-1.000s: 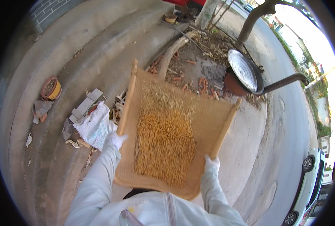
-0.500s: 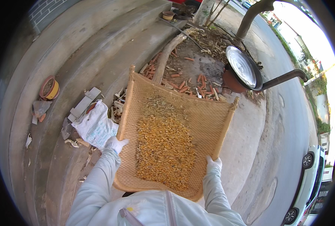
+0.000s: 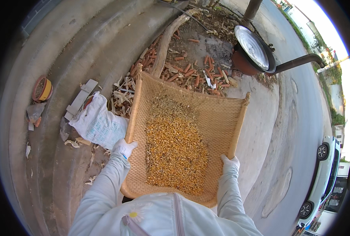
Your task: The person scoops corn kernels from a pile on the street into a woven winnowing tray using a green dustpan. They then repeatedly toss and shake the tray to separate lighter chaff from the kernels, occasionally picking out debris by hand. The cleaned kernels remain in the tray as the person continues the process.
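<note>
A wide woven winnowing basket (image 3: pixel 222 118) is held out in front of my body, its near rim close to my jacket. Yellow corn kernels (image 3: pixel 175 153) cover its middle, with paler chaff (image 3: pixel 169 104) gathered toward the far end. My left hand (image 3: pixel 124 148), in a white glove, grips the left rim with the thumb over the inside. On the right rim my right hand (image 3: pixel 230 162), gloved too, is closed, its fingers partly hidden beneath the edge.
Concrete steps (image 3: pixel 84 51) rise on the left, with a white sack (image 3: pixel 98 122) and a flowerpot (image 3: pixel 42 89) on them. Corn cobs (image 3: pixel 188 72) litter the ground beyond the basket. A stove with a metal lid (image 3: pixel 252 47) stands far right; a white car (image 3: pixel 320 177) is parked by the road.
The kernels lie spread a little differently in the basket, and the chaff shows more distinctly at the far end. Both hands keep their hold. The view has shifted slightly downward.
</note>
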